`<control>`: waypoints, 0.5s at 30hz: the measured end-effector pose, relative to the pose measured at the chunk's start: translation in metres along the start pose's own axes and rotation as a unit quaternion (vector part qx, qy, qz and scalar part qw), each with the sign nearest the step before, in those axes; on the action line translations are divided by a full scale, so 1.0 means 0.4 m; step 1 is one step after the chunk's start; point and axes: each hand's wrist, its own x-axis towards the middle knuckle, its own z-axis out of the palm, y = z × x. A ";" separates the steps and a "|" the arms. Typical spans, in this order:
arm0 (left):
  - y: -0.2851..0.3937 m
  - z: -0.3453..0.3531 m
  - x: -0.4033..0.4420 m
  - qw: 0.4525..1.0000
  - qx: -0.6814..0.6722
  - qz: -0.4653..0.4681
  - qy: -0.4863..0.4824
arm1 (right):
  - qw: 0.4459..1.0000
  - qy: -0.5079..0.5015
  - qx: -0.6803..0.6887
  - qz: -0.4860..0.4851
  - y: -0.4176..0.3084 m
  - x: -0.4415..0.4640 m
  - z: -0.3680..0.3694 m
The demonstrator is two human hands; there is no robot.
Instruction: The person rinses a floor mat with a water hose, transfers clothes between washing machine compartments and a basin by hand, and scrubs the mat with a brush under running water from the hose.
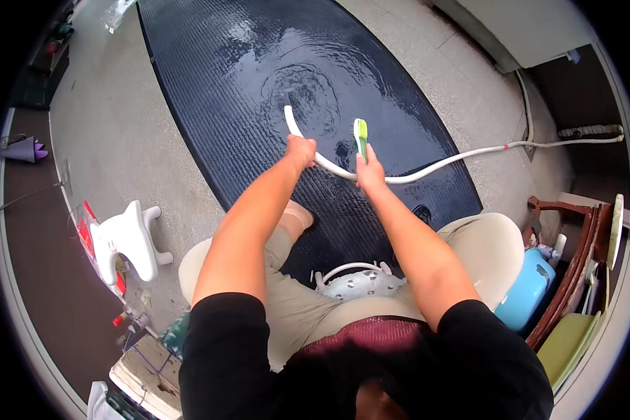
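My left hand [302, 151] is closed around a white hose [427, 171] close to its outlet end. Water spreads in ripples on the black ribbed mat [210, 119] below that end. A green-and-white scrub brush [361, 133] is gripped in my right hand [370, 171], its head pointing away from me. The hose runs past my right hand and off to the right; whether the two touch I cannot tell. The mat lies on the floor in front of me, wet and shiny over its middle.
A white plastic stool [129, 241] stands at the left. On the right are a blue bin [528, 290] and a brown wooden frame [567, 280]. A spotted seat [362, 283] is between my legs. The hose crosses the concrete floor [497, 175] to the right wall.
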 end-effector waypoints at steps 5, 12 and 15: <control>0.043 -0.126 -0.039 0.998 -0.012 0.023 -0.050 | 0.997 -0.036 0.045 0.047 -0.125 -0.107 -0.021; -0.064 -0.101 -0.008 0.991 0.040 0.102 -0.081 | 0.975 -0.099 -0.194 -0.031 -0.010 -0.016 0.058; -0.138 -0.016 0.047 0.984 0.058 0.098 -0.140 | 0.940 -0.098 -0.310 -0.105 0.057 0.031 0.025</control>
